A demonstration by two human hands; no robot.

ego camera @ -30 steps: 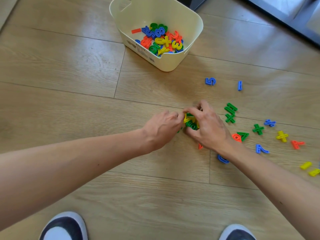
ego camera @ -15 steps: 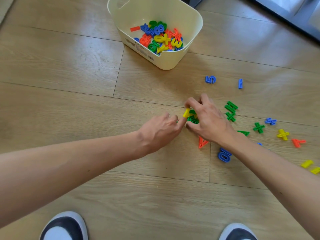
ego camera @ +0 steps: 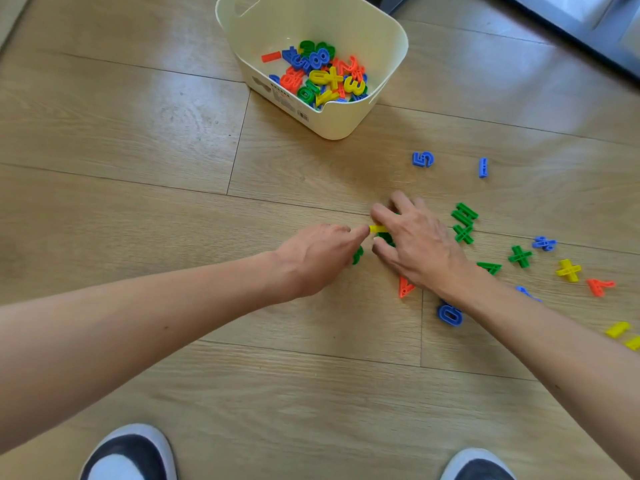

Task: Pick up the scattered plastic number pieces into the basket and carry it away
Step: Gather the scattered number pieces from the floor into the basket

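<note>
A cream plastic basket stands on the wooden floor at the top, holding several coloured number pieces. My left hand and my right hand meet over a small cluster of pieces mid-floor. My right hand is closed over a yellow piece and a green piece. A green piece shows under my left hand's fingers. Loose pieces lie to the right: a blue 5, a blue 1, green signs, an orange piece, a blue 0.
More pieces lie at the far right: a green plus, a yellow plus, an orange 7, yellow bars. My two shoes show at the bottom edge. A dark door frame runs across the top right.
My hands have drawn slightly apart over the cluster, the left sliding back and left. An orange piece and a blue 0 have come into view beside my right wrist.
</note>
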